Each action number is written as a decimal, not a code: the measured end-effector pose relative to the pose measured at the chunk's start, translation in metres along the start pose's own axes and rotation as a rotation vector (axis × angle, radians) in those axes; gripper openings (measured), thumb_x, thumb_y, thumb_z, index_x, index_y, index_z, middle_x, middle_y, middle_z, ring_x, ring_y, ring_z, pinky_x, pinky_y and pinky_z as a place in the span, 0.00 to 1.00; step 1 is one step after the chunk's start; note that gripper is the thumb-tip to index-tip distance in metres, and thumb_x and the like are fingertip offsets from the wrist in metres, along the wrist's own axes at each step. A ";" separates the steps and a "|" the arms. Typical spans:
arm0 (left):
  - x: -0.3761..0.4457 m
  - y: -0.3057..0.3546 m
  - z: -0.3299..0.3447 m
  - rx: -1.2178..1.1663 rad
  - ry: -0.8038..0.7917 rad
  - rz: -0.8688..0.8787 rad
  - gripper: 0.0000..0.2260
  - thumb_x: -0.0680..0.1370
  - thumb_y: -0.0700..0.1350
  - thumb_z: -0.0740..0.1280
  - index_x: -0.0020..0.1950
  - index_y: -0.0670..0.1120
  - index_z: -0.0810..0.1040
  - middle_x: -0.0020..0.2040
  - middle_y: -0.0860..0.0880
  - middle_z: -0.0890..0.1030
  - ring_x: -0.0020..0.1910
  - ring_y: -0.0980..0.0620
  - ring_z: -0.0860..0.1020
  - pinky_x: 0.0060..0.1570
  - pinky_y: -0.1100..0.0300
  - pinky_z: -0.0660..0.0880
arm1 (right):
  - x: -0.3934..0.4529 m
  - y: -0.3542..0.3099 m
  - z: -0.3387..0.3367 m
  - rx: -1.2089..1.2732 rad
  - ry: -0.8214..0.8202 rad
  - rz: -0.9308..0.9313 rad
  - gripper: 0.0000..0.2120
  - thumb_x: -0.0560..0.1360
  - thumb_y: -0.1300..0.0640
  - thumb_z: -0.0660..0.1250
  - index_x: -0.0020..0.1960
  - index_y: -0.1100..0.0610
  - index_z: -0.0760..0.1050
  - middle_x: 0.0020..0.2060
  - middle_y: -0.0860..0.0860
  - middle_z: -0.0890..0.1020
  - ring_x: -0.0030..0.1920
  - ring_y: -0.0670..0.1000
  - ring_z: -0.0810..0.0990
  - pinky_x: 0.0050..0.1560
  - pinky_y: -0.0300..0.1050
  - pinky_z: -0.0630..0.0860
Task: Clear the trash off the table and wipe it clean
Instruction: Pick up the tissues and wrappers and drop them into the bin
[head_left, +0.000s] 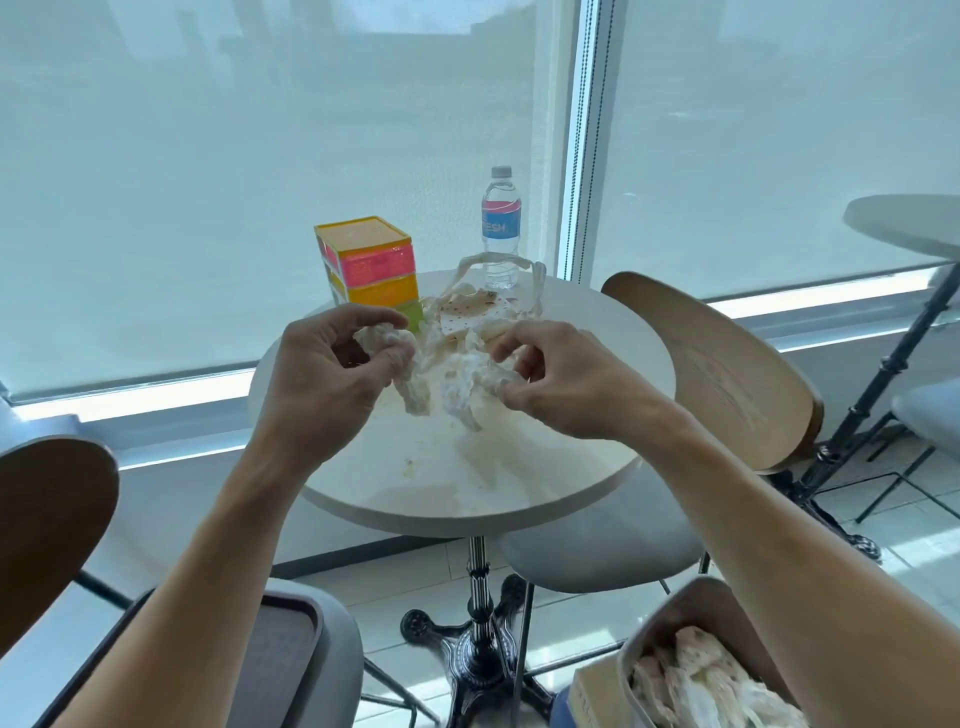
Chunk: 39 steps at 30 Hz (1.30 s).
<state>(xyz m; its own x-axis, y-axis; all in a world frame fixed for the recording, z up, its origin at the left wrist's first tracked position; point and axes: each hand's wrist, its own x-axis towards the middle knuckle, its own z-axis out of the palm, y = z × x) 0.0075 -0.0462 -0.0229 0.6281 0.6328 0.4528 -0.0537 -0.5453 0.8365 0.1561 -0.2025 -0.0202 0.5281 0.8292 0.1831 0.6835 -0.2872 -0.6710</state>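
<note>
Gathering crumpled plastic wrap (457, 374) at the desk's (571, 467) centre, left hand (332, 384) and right hand (561, 379) each pinch it; lifting slowly toward the five-o'clock bin (691, 603) should prevent crumbs spilling.

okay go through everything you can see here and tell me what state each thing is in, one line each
Left hand: grip pinches crumpled plastic, lifted off the table.
Right hand: grip pinches the same plastic.
Crumpled plastic bag: bunched, held between both hands.
Water bottle: upright, capped.
Colourful box stack: upright, closed.
Round table: smeared, crumbs on it.
Bin: open, trash inside.
</note>
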 end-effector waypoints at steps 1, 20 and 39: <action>-0.001 0.004 0.002 -0.017 -0.013 0.007 0.07 0.74 0.40 0.74 0.46 0.52 0.83 0.41 0.49 0.84 0.34 0.58 0.79 0.38 0.61 0.79 | -0.003 0.001 -0.003 0.028 0.029 -0.004 0.07 0.75 0.56 0.69 0.53 0.49 0.77 0.36 0.47 0.78 0.35 0.43 0.75 0.37 0.36 0.72; -0.026 0.041 0.080 -0.132 -0.219 0.069 0.10 0.73 0.38 0.74 0.46 0.53 0.83 0.39 0.57 0.85 0.35 0.59 0.80 0.38 0.64 0.78 | -0.087 0.068 -0.059 0.500 0.373 0.188 0.10 0.79 0.60 0.63 0.44 0.54 0.82 0.34 0.54 0.76 0.31 0.46 0.71 0.36 0.42 0.70; -0.046 0.033 0.132 0.012 -0.343 0.047 0.10 0.74 0.41 0.74 0.48 0.56 0.84 0.41 0.39 0.83 0.37 0.35 0.77 0.40 0.44 0.78 | -0.089 0.100 -0.031 0.658 0.339 0.324 0.07 0.76 0.64 0.68 0.48 0.54 0.82 0.44 0.55 0.83 0.43 0.47 0.81 0.54 0.46 0.81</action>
<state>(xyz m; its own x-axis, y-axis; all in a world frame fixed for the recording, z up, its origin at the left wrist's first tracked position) 0.0792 -0.1657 -0.0565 0.8496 0.3865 0.3588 -0.0806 -0.5771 0.8127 0.1932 -0.3203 -0.0811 0.8455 0.5322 0.0441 0.0891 -0.0592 -0.9943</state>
